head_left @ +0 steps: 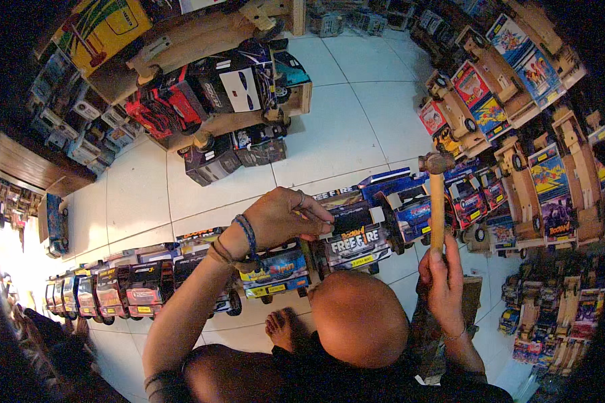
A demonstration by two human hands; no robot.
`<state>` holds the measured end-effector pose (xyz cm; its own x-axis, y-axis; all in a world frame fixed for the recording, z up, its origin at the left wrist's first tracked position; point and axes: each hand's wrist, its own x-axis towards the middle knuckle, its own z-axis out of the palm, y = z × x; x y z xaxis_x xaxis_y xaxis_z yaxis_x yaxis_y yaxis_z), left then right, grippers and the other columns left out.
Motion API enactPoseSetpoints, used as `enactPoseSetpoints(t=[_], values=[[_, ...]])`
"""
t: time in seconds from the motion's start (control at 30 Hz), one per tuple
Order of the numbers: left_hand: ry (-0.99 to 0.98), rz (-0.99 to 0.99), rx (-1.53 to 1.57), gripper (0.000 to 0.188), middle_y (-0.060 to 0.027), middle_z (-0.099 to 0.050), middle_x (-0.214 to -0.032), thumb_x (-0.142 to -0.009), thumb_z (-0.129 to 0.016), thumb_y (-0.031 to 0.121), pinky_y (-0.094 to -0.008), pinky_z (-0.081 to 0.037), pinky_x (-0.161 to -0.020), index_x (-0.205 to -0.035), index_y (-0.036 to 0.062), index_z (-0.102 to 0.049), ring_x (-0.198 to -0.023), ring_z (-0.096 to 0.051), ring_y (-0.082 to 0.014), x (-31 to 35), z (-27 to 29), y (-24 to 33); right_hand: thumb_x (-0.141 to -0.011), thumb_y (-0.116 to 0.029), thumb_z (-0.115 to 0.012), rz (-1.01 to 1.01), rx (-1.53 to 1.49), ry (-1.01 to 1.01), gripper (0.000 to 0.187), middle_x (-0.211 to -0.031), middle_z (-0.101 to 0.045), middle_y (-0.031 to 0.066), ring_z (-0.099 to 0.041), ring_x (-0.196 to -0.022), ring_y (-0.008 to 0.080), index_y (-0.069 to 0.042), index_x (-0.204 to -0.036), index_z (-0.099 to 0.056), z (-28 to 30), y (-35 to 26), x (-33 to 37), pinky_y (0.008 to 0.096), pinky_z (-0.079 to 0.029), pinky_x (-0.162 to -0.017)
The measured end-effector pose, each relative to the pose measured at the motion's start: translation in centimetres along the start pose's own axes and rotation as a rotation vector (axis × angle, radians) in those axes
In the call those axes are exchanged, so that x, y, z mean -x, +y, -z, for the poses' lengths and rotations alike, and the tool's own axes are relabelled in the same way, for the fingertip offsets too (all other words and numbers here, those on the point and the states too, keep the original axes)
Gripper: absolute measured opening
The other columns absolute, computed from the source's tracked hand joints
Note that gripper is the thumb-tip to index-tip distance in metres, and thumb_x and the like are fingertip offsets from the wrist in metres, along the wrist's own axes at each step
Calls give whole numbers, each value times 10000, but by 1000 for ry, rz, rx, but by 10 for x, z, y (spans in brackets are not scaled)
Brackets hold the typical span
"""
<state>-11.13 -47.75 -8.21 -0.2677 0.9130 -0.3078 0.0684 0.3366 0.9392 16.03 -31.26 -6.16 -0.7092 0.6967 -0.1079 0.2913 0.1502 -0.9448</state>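
Observation:
My right hand (444, 279) is wrapped round the wooden handle of a hammer (437, 208), its metal head raised above the row of toy trucks. My left hand (282, 218) reaches over a black toy truck (356, 243) with printed sides and a yellow plate. Its thumb and fingertips are pinched together at the truck's top left edge; whatever they hold is too small or hidden to make out. Beside this truck, to the left, stands a toy truck with a blue and yellow front (274, 272), and to the right a blue one (413, 213).
More toy trucks (148, 292) run in a line to the left. Finished-looking black and red trucks (228, 87) sit on a wooden piece at the upper left. Wooden truck bodies (551, 181) are stacked along the right. My bare knee (359, 319) and foot (286, 329) are close by on the tiled floor (343, 127).

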Motion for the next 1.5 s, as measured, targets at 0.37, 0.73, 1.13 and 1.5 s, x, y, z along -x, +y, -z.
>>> enactPoseSetpoints(t=[0.37, 0.73, 1.13, 1.5], values=[[-9, 48, 71, 242, -52, -713, -823, -864, -766, 212, -236, -550, -668, -996, 11, -730, -726, -655, -82, -3, 0, -2, -982, -162, -545, 153, 632, -285, 474, -1235, -592, 275, -615, -1088, 421, 15, -1402, -415, 36, -5, -1, 447, -508, -896], [-12, 22, 25, 241, -61, -713, -833, -860, -766, 193, -235, -561, -676, -994, -3, -723, -735, -665, -91, -4, 3, -3, -928, -102, -593, 332, 882, -514, 592, -982, -639, 184, -651, -860, 367, -115, -1478, -376, 36, -12, -1, 465, -531, -734], [-21, 61, 31, 192, -51, -727, -852, -877, -736, 188, -265, -558, -698, -1013, 54, -736, -771, -687, -102, -2, 2, -3, -943, -95, -579, 288, 826, -417, 611, -1187, -635, 249, -661, -1000, 405, -90, -1503, -334, 32, -6, 0, 464, -547, -821], [-26, 46, 51, 196, -60, -731, -876, -860, -744, 168, -254, -561, -693, -1013, 45, -736, -764, -693, -97, -3, 3, -4, -956, -101, -553, 254, 788, -418, 578, -1242, -603, 276, -635, -1075, 424, -61, -1492, -341, 30, -7, 0, 475, -534, -870]])
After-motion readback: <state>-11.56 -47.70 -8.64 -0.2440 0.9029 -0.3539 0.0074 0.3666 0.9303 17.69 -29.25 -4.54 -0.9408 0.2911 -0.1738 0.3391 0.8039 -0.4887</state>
